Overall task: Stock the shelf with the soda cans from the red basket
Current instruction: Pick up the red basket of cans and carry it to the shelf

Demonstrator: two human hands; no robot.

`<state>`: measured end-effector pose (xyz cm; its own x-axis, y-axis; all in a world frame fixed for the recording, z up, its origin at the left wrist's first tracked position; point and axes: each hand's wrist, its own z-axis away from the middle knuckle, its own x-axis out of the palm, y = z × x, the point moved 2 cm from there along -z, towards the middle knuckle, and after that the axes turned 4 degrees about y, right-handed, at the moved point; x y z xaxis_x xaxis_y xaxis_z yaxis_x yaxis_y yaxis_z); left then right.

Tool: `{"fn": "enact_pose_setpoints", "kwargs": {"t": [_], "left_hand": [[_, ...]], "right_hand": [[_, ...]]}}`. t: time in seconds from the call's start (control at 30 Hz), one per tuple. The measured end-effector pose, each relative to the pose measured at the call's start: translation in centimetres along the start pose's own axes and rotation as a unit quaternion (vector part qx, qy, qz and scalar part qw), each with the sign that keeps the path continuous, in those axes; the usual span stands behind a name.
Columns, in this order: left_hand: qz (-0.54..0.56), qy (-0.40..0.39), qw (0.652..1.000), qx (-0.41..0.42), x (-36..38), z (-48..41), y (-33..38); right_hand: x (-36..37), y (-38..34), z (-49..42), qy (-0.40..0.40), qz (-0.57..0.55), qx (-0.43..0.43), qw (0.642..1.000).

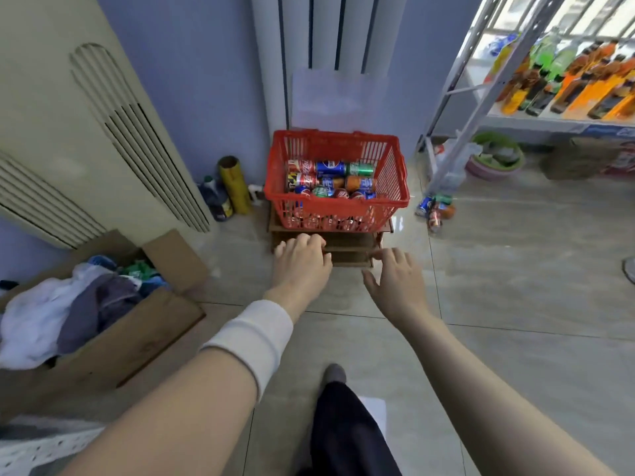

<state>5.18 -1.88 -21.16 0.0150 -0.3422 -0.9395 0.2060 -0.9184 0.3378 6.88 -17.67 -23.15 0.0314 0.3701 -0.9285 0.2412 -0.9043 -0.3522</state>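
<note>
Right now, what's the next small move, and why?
Probably reach on to the red basket and pick a can: the left hand and right hand are open, empty and short of it, and the soda cans lie inside.

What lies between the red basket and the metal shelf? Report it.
Head view: a few loose soda cans lie on the floor tiles between the red basket and the metal shelf.
</note>
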Motion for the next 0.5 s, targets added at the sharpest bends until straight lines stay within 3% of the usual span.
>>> {"fn": "enact_pose_setpoints", "kwargs": {"t": [0.17, 0.5], "left_hand": [[-0.022, -0.087, 0.996, -0.008, 5.0, -2.4, 0.5], [-0.024, -0.195, 0.980, -0.039, 10.1, -7.0, -1.0]], "right_hand": [[4.3, 3.5, -0.5, -0.080, -0.007, 0.028, 0.996], [9.1, 6.7, -4.2, -0.138, 0.040, -0.002, 0.990]]}}
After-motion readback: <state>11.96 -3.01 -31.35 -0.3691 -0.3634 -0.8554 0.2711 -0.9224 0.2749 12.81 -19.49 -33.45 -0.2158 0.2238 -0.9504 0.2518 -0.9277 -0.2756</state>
